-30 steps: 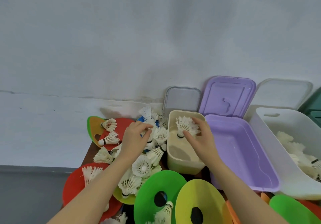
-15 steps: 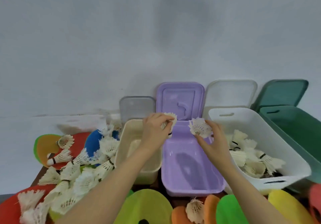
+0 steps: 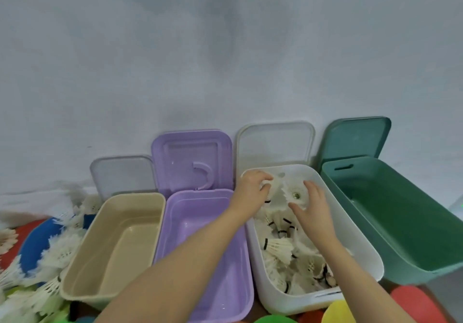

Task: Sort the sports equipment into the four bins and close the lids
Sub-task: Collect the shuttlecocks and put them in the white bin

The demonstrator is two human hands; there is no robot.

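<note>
No lettering or brand mark can be read on any bin or lid. Both hands are over the far end of the white bin point(image 3: 273, 295). The left hand point(image 3: 251, 192) has its fingers curled around a shuttlecock point(image 3: 271, 187), gripping it just above the pile. The right hand point(image 3: 313, 207) has fingers spread and loosely bent around a second shuttlecock point(image 3: 294, 194), thumb below and fingertips at its feather rim, its cork end facing the camera. Beneath them the white bin holds a heap of white shuttlecocks point(image 3: 280, 247) with black bands. The beige bin point(image 3: 82, 267), the purple bin point(image 3: 240, 287) and the green bin point(image 3: 411, 255) show only bare floors. All four lids stand propped against the wall behind their bins, the purple lid point(image 3: 193, 159) the plainest to see. Left of the beige bin, loose shuttlecocks point(image 3: 60, 250) lie across blue and red discs point(image 3: 32, 242) on the table.
</note>
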